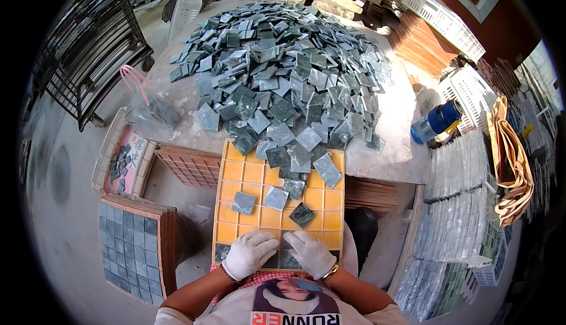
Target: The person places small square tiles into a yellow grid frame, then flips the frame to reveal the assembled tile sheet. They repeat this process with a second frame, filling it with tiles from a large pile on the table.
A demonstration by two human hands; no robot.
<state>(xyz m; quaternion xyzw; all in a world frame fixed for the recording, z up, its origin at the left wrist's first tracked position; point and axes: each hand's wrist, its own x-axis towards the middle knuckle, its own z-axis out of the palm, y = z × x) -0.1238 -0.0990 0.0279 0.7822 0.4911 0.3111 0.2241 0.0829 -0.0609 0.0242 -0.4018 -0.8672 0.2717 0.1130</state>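
Note:
A yellow grid tray [236, 175] with raised pale dividers lies in front of me. My left hand [250, 254], in a white glove, is closed over its near row, fingertips at a dark green stone tile [286, 241] between my hands. My right hand [311, 255], also gloved, is closed at the other side of that tile, its fingers partly hiding it. More tiles sit in the near row, partly covered by the hands. Loose square tiles, such as a dark one [302, 215] and a grey one [243, 203], lie askew on the tray.
A large heap of stone tiles [283, 83] covers the pale table [389, 154] beyond the tray. At left are a filled tile tray [130, 245], a plastic bag [152, 111] and a metal rack [88, 60]. At right stand a blue bottle [436, 121] and stacked tile sheets [451, 207].

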